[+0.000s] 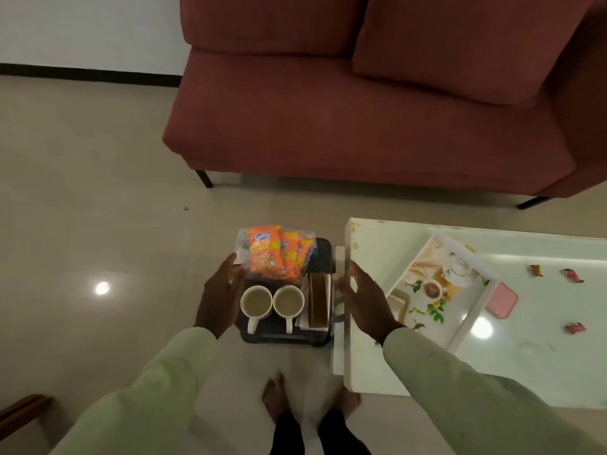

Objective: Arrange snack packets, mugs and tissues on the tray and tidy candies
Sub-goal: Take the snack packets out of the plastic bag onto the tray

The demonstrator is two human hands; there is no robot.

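I hold a dark tray [285, 338] over the floor, my left hand [220, 294] on its left edge and my right hand [367, 300] at its right edge, fingers fairly straight; how firmly they grip I cannot tell. On it sit orange snack packets [274, 252] at the far end, two mugs [272, 303] side by side nearer me, and a tissue holder [318, 300] right of them. On the white desk [542, 362] to the right lie a printed tray [473, 318] and scattered candies [573, 275].
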